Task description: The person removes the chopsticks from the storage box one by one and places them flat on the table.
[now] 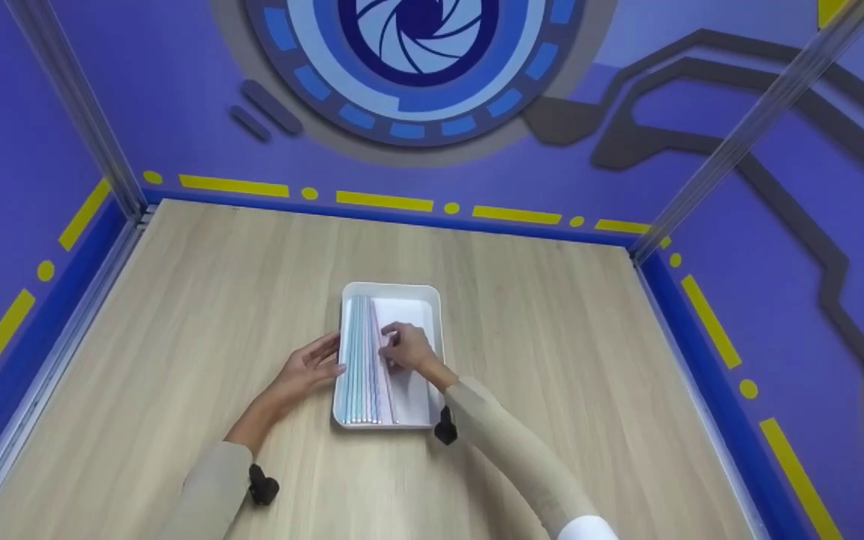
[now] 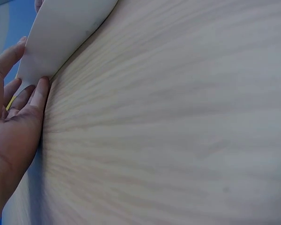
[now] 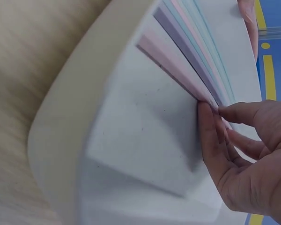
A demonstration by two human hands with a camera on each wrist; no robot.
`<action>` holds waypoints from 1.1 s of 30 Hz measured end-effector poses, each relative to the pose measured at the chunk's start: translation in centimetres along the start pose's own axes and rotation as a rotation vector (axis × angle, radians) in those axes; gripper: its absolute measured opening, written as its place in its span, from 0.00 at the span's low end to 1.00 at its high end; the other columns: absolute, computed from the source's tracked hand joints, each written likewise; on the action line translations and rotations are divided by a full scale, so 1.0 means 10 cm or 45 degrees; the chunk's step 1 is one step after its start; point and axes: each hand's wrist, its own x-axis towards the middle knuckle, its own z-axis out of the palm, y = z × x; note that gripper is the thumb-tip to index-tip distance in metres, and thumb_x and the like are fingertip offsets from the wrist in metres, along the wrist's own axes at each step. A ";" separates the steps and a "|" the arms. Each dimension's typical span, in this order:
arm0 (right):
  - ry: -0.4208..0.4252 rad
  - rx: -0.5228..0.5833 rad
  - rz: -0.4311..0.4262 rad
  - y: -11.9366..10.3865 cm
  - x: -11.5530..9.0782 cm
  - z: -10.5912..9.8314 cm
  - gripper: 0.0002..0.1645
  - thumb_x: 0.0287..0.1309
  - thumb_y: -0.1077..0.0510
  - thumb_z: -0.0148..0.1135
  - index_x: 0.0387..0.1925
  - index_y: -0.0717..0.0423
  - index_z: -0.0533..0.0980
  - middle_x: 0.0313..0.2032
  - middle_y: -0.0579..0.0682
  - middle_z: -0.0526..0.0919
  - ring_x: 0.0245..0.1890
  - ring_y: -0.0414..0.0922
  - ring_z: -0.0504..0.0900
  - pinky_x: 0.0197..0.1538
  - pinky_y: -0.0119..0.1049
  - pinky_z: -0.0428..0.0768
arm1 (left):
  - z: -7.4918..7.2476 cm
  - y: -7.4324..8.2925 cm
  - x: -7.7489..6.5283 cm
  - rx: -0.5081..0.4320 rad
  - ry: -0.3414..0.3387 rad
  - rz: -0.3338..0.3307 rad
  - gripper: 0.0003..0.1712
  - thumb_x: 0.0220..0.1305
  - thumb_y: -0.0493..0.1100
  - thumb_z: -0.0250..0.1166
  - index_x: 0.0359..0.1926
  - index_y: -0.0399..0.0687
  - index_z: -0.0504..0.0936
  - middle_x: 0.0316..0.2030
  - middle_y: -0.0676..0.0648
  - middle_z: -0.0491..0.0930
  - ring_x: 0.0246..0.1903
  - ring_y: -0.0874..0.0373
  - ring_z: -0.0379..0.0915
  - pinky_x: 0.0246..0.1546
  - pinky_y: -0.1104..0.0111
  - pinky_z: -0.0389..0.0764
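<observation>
A white shallow tray (image 1: 415, 401) lies on the table and holds several long, thin pastel sticks (image 1: 359, 352) side by side along its left half. They are teal, purple and pink, and look faceted in the right wrist view. My right hand (image 1: 408, 348) reaches into the tray and pinches the outermost pink stick (image 3: 171, 75), which lies slightly slanted from the row. Thumb and fingertips meet around it in the right wrist view. My left hand (image 1: 306, 373) touches the tray's left side with fairly straight fingers, seen against the outer wall (image 2: 56, 37) in the left wrist view.
The wood-patterned table (image 1: 537, 337) extends around the tray. Blue-purple panels (image 1: 177, 90) with yellow marks and metal posts (image 1: 762, 124) enclose its back and sides. Black clips (image 1: 262, 486) hang by both sleeves.
</observation>
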 end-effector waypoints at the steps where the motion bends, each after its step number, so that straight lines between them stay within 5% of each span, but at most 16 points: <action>1: 0.011 -0.029 0.001 -0.01 0.00 0.00 0.25 0.62 0.64 0.68 0.60 0.64 0.77 0.33 0.54 0.86 0.24 0.42 0.84 0.25 0.26 0.81 | 0.00 0.00 0.00 0.006 0.001 -0.002 0.46 0.69 0.40 0.68 0.80 0.43 0.53 0.80 0.39 0.52 0.81 0.44 0.47 0.71 0.74 0.69; 9: 0.057 -0.141 -0.010 -0.06 -0.02 0.00 0.25 0.56 0.66 0.71 0.57 0.66 0.79 0.37 0.58 0.89 0.25 0.42 0.85 0.25 0.24 0.79 | 0.02 0.01 -0.01 0.020 -0.012 0.013 0.46 0.69 0.40 0.68 0.80 0.42 0.53 0.80 0.38 0.52 0.81 0.43 0.46 0.71 0.73 0.70; 18: -0.014 0.161 0.034 -0.01 -0.07 -0.11 0.28 0.60 0.66 0.64 0.63 0.65 0.75 0.33 0.56 0.88 0.28 0.50 0.90 0.30 0.37 0.90 | 0.02 0.01 -0.01 0.033 0.015 0.006 0.46 0.68 0.40 0.68 0.80 0.42 0.54 0.80 0.38 0.53 0.81 0.44 0.47 0.71 0.73 0.70; 33: -0.017 0.524 0.000 0.02 -0.15 -0.29 0.31 0.64 0.67 0.66 0.68 0.58 0.72 0.41 0.60 0.84 0.37 0.52 0.91 0.35 0.47 0.92 | 0.03 0.02 0.00 0.032 0.034 0.005 0.46 0.67 0.39 0.69 0.79 0.42 0.55 0.80 0.39 0.54 0.80 0.45 0.49 0.69 0.76 0.71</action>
